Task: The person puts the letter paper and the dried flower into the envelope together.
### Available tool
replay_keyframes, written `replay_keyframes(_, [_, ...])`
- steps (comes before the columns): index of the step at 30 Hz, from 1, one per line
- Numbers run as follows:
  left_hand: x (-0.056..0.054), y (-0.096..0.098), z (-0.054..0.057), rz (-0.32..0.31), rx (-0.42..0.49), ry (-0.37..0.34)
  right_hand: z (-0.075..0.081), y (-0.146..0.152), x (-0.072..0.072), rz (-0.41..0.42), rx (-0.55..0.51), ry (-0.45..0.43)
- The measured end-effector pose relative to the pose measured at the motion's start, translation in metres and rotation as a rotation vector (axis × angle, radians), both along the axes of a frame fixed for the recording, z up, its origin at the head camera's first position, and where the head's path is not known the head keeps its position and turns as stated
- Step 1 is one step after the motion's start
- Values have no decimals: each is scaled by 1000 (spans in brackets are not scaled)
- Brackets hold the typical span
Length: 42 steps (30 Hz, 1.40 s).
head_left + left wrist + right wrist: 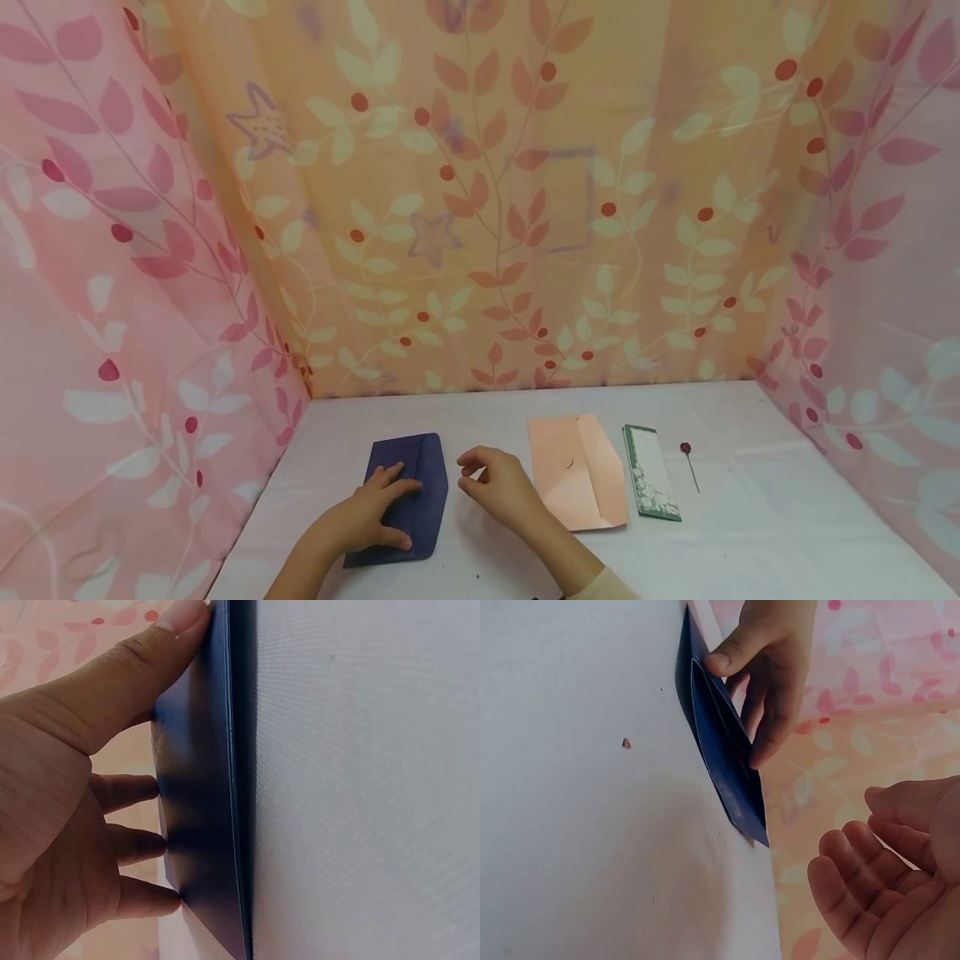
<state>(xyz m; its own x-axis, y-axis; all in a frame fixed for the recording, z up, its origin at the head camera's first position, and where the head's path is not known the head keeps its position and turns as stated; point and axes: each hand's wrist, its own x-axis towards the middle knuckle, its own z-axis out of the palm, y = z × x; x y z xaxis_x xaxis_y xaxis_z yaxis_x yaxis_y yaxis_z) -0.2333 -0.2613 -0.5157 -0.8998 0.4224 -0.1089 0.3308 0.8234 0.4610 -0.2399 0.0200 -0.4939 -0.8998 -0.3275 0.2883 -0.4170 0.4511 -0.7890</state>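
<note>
A navy blue envelope (431,508) lies on the white table at the left, its flap unfolded toward the right. My left hand (367,518) rests on it with the fingers spread, the thumb near its lower edge. In the left wrist view, the fingertips and thumb touch the envelope's face (199,780). The right wrist view shows the envelope (724,761) with its pocket gaping along the mouth, beside the left hand's thumb. My right hand (498,485) hovers just right of the flap, fingers loosely bent and holding nothing.
To the right lie a peach envelope (558,492) with its flap unfolded, a green-bordered white card (654,475) and a small dark red flower (686,448) on a thin stem. A tiny brown scrap (626,743) sits on the table. Patterned curtains (480,192) enclose the table.
</note>
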Motion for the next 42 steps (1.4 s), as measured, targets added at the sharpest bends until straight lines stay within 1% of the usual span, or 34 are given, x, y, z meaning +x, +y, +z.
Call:
replay_keyframes(3, [1,2,1,3,7,12,1,8,3,-3,3,-10])
replay_keyframes(5, [1,2,2,6,3,38,1,13,6,-7,7,-8])
replay_keyframes(9, [0,5,5,9,-20,147,3,25,9,-13,19,10])
replay_keyframes(11, [0,9,9,9,-12,205,4,31,11,-20,22,16])
replay_keyframes(12, [0,12,11,10,-6,223,5,35,12,-23,19,19])
replay_keyframes(14, [2,19,16,17,16,237,6,41,14,-35,17,23])
replay_keyframes(16, [3,28,19,25,35,232,7,47,17,-46,21,29])
replay_keyframes(20, [6,44,22,29,16,230,9,57,23,-50,52,40])
replay_keyframes(25, [9,60,22,-26,-8,299,11,67,29,-64,91,85])
replay_keyframes(32, [13,86,25,-111,-32,349,14,85,36,-77,113,104])
replay_keyframes(39, [12,114,27,-188,-54,379,17,107,40,-101,102,161])
replay_keyframes(42, [9,125,27,-217,-72,414,19,117,38,-130,117,189])
